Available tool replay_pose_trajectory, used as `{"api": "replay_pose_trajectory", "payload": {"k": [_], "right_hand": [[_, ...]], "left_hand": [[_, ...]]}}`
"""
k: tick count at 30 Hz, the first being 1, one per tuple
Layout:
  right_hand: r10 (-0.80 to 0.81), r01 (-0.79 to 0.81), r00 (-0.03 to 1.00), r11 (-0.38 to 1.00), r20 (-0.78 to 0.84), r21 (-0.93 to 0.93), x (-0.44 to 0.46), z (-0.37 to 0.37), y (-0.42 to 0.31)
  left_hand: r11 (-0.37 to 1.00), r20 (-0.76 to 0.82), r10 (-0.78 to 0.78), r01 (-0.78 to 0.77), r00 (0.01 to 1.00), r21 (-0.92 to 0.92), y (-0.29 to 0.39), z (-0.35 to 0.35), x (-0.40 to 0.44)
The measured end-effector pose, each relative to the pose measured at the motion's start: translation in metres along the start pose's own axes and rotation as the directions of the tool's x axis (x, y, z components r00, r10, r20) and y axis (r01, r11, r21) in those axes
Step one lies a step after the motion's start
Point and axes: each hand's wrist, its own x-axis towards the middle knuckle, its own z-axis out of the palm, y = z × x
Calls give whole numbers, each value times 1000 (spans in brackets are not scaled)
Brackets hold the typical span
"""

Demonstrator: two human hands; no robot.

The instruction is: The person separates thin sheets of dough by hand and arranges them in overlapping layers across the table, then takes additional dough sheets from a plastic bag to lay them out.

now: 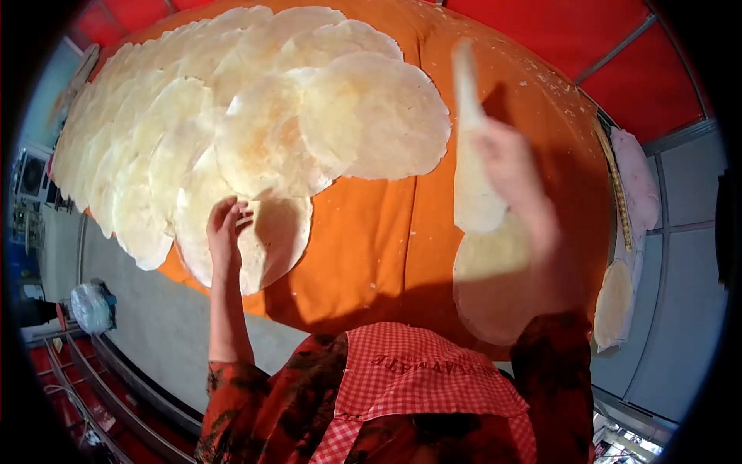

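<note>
My right hand (506,151), smeared by motion, grips a thin pale flatbread (475,182) that looks narrow and partly edge-on over the orange cloth (363,240). Below that hand another round flatbread (495,298) lies flat, partly in shadow and behind my forearm. My left hand (228,218) is above a flatbread (282,240) at the near edge of a wide overlapping layer of flatbreads (178,116). Its fingers are loosely bent and apart, with nothing visible in them. The rightmost flatbread (379,116) of that layer rests on the cloth.
A long thin stick (614,182) and a pink cloth bundle (635,178) lie along the right edge. One more flatbread (613,305) is beside them. At left, a clear plastic bag (91,308) is near metal rails (116,387). Red panels (572,31) border the far side.
</note>
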Motion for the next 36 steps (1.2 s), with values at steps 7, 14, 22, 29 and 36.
{"api": "replay_pose_trajectory", "payload": {"k": [7, 14, 22, 29, 36], "right_hand": [[-580, 643, 762, 733, 288, -224, -68, 222, -60], [-269, 427, 758, 893, 595, -141, -166, 210, -3], [142, -189, 981, 852, -131, -488, -318, 83, 133], [127, -222, 972, 778, -198, -588, -371, 107, 160], [215, -295, 948, 871, -236, -392, -370, 101, 157]], "left_hand": [[966, -141, -132, 96, 981, -239, -29, -60, -95], [993, -111, -85, 76, 990, -88, -47, -72, -135], [968, -82, 215, -202, 973, 150, -63, -30, -155], [965, 504, -250, 258, 827, 54, -72, 107, -226], [884, 621, -433, 443, 654, 150, -107, 221, -253]]}}
